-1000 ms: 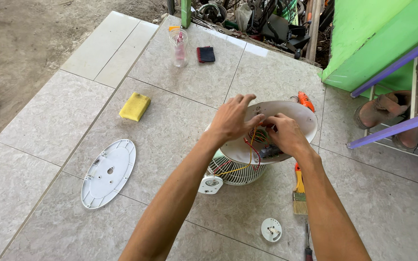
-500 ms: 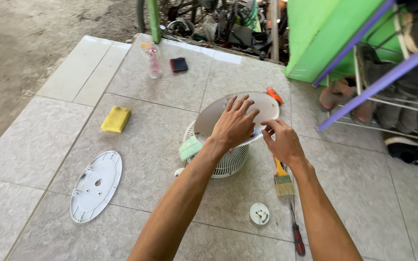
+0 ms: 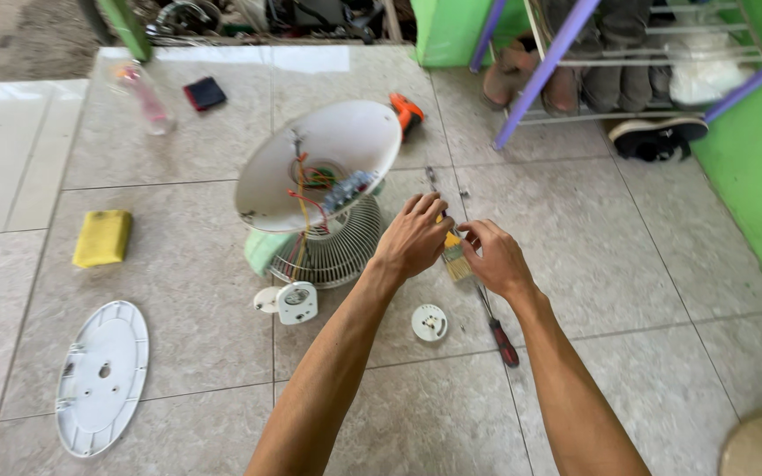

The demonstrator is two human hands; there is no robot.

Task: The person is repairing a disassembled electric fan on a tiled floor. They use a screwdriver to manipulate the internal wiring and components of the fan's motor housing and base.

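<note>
On the tiled floor (image 3: 628, 256), near its middle, both hands meet over a small paintbrush (image 3: 455, 261). Left hand (image 3: 414, 236) has its grip curled loosely on the brush top. Right hand (image 3: 497, 257) pinches the brush side with fingers close together. Just beside them stands a white fan base (image 3: 346, 145) on its wire grille (image 3: 332, 251). A red screwdriver (image 3: 497, 328) lies below the hands.

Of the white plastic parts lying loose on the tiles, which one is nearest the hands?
The small round white cap, just below the left hand; the squarish piece and big oval cover lie farther left.
</note>
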